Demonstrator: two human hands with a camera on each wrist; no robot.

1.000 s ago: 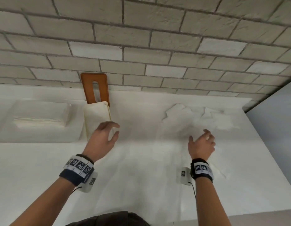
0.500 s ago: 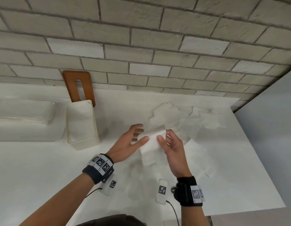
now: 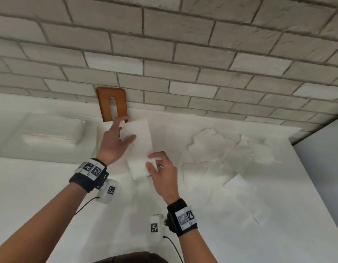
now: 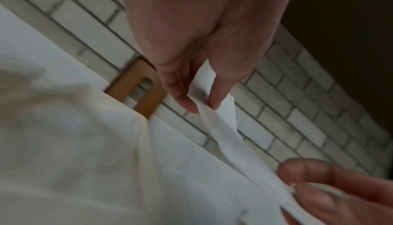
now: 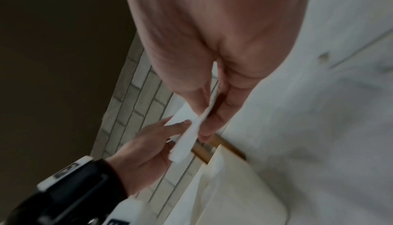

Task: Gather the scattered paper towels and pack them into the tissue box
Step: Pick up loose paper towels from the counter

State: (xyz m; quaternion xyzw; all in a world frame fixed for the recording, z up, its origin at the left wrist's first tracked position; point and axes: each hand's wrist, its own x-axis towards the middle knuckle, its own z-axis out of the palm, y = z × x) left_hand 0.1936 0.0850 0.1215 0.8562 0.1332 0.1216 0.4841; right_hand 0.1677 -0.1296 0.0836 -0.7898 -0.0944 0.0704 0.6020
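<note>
A paper towel [image 3: 138,147] hangs above the desk [image 3: 50,196], pinched at its far end by the left hand [image 3: 115,141] and its near end by the right hand [image 3: 161,172]; tugged apart, the thin sheet could tear or slip before reaching the tissue box [image 3: 97,137]

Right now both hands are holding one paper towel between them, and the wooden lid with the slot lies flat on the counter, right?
Not quite. The wooden lid stands leaning against the brick wall, as the head view shows. The rest holds: the left hand and right hand hold one paper towel between them.
</note>
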